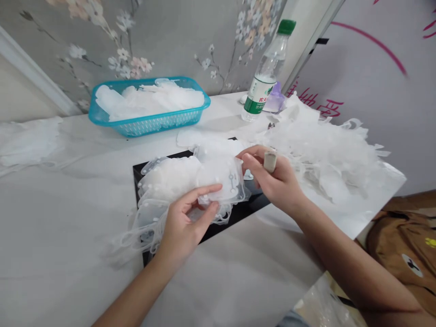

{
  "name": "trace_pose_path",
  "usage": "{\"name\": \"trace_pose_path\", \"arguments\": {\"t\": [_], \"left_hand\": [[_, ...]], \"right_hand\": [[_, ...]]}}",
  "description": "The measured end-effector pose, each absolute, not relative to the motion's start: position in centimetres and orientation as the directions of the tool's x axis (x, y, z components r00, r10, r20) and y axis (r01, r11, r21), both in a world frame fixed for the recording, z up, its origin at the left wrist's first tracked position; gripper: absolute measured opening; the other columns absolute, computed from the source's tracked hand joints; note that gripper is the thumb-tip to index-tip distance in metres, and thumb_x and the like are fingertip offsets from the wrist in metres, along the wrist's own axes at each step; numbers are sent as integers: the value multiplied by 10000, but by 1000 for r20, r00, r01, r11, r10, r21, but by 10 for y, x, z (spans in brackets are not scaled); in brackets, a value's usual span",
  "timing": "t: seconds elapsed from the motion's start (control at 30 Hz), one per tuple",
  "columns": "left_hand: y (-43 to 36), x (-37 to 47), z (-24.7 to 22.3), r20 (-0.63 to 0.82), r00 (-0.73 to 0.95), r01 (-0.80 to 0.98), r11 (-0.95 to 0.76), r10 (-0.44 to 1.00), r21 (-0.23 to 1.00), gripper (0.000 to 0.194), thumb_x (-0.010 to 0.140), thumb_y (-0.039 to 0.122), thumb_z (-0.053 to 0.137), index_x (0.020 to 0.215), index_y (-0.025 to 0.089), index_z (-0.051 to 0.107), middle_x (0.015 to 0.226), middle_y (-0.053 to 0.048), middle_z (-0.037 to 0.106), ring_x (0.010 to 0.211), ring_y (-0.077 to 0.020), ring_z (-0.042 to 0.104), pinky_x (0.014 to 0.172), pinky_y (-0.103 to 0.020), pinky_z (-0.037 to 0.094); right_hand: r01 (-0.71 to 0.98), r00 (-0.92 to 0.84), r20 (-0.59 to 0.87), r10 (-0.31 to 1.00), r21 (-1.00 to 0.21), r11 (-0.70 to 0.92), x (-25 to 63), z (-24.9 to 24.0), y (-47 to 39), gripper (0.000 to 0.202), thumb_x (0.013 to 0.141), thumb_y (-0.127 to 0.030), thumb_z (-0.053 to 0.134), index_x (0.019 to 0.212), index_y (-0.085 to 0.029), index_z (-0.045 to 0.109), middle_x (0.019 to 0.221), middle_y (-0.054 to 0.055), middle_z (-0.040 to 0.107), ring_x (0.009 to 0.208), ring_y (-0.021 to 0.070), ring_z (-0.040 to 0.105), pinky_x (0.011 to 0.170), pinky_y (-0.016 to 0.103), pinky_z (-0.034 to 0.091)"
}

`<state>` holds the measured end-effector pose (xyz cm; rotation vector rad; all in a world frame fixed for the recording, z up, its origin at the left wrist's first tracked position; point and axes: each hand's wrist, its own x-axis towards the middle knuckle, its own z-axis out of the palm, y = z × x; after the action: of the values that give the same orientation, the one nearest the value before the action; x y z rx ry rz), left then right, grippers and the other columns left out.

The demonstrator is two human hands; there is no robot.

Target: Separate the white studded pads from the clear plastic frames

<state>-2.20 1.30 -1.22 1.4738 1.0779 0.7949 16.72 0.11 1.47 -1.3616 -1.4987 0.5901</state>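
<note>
My left hand (190,218) pinches the lower left edge of a thin, translucent white sheet-like piece (223,175) with rounded corners and a small cut-out pattern. At its right edge my right hand (270,175) is closed, thumb and forefinger together at the piece. A pale, block-like thing (270,161) shows at the fingers of that hand; I cannot make out what it is. Under the held piece, several similar translucent pieces (170,181) lie heaped on a black tray or board (235,221).
A blue basket (160,123) of white pieces stands at the back, by the wall. A bottle with a green cap (260,86) stands to its right. White scraps (335,150) are heaped on the table's right side. A brown backpack (405,250) is beyond the table edge.
</note>
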Motion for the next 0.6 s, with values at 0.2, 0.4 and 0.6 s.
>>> {"name": "trace_pose_path", "arguments": {"t": [0.2,0.4,0.6], "left_hand": [[11,-24,-11,-69,371,174,4,926,985,287,764,296,649,1048,265,669,943,16,688,670,-73,541,643,-142,447],[12,-20,-12,-124,338,97,97,933,991,304,727,367,687,1000,235,694,964,-7,694,681,-76,568,646,-139,470],[11,-21,-12,-184,324,92,163,928,982,392,736,300,686,1121,243,643,834,-1,698,669,-69,581,637,-123,463]], "right_hand": [[361,91,295,951,-900,244,166,16,-1,152,836,-279,626,886,-151,561,659,-19,529,443,42,372,383,166,299],[373,58,367,929,-871,320,165,13,-1,141,827,-250,647,907,-157,576,710,-14,531,521,51,446,401,149,305],[470,151,487,860,-801,371,168,13,-1,350,987,-358,374,828,-156,613,639,8,556,553,88,504,487,204,376]]}}
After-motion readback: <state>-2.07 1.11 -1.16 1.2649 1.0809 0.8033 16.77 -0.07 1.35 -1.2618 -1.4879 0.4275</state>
